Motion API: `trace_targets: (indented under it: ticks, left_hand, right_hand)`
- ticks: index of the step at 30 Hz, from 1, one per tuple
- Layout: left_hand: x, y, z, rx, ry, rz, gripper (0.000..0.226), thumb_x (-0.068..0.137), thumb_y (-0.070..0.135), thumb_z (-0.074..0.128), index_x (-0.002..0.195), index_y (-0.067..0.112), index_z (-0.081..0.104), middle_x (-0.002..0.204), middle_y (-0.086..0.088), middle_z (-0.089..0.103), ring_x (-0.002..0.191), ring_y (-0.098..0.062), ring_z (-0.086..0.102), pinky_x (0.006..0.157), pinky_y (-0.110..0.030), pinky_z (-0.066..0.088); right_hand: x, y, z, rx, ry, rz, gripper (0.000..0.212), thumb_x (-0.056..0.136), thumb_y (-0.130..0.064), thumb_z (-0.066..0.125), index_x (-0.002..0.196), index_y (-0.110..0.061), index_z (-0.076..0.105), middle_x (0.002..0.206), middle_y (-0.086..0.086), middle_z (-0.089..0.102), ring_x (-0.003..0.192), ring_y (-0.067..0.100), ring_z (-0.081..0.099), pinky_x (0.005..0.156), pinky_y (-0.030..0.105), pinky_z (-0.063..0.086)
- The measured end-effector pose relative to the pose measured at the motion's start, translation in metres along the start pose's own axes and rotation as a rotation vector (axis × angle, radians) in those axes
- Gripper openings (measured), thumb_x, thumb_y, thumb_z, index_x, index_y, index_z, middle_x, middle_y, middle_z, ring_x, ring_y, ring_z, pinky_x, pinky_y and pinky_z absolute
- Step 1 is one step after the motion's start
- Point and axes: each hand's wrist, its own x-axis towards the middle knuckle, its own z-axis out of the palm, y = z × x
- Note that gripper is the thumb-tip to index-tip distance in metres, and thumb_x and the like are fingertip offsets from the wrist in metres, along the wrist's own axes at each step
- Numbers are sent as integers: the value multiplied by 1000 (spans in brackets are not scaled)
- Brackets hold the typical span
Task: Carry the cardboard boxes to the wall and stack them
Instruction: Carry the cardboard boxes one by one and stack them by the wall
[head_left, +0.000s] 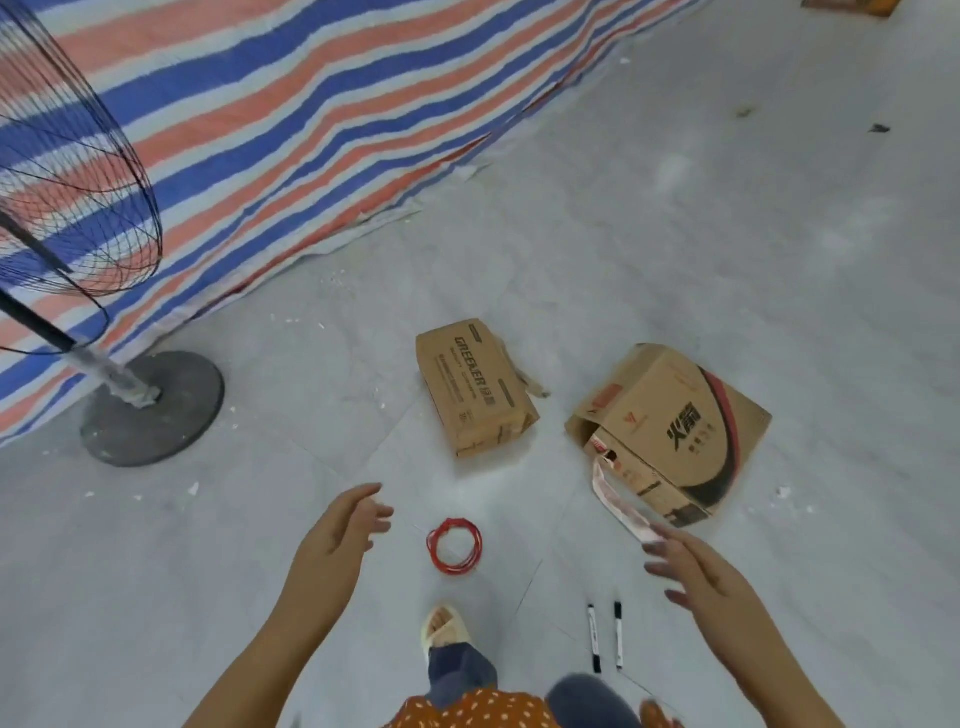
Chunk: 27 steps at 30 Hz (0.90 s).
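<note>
A: On the grey floor (675, 234): two cardboard boxes, smaller box (475, 387) and larger box (670, 431), side by side, apart.
B: Else?
A: One red wire coil (454, 545), two markers (606, 642). Striped tarp (311, 114) behind, fan stand (150, 408) left.
B: Print?
A: "GREENER" on the smaller.
B: Hands?
A: Left hand (340, 525), right hand (691, 566): grip spread, empty.

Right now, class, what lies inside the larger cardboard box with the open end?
The larger cardboard box shows only a dark opening; a loose tape strip hangs from it. Its contents are hidden.
</note>
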Motion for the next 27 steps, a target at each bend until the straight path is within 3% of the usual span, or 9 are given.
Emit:
trace_targets:
  ticks: [6,12,18,22,27]
  left_hand:
    - [100,26,13,65,-73,-24,24,101,29,36,117,30,54,106,8,64,98,-8,62,90,-27,48]
    - [211,-2,61,57,-80,-197,22,99,32,38,114,34,55,105,9,66,97,-6,63,92,-29,48]
    - [360,-84,138,-2,24,-452,23,101,26,39,117,22,55,103,0,66,97,-16,63,91,-37,47]
    - [444,-153,194,-50,48,-623,23,101,26,41,116,16,55,102,-5,64,93,-20,62,82,-32,47]
    - [524,-245,246,-78,59,-804,24,100,29,42,115,14,52,110,-7,58,94,-19,55,85,-36,46]
  right_hand:
    - [100,-54,19,-34,-33,11,23,100,-23,43,113,-31,60,109,-6,67,98,10,64,90,35,49]
    - [250,-54,40,-114,-161,130,27,101,-22,41,121,-22,58,114,1,66,103,14,63,94,37,49]
    - [438,-2,101,-239,-334,246,28,101,-27,39,123,-26,57,115,-4,65,104,11,62,93,35,49]
    - [550,47,156,-241,-415,328,27,102,-30,38,121,-26,55,110,-9,62,104,11,61,98,38,48]
    - [649,127,214,-343,-413,405,30,102,-28,36,127,-17,51,108,-2,56,106,18,56,100,39,45]
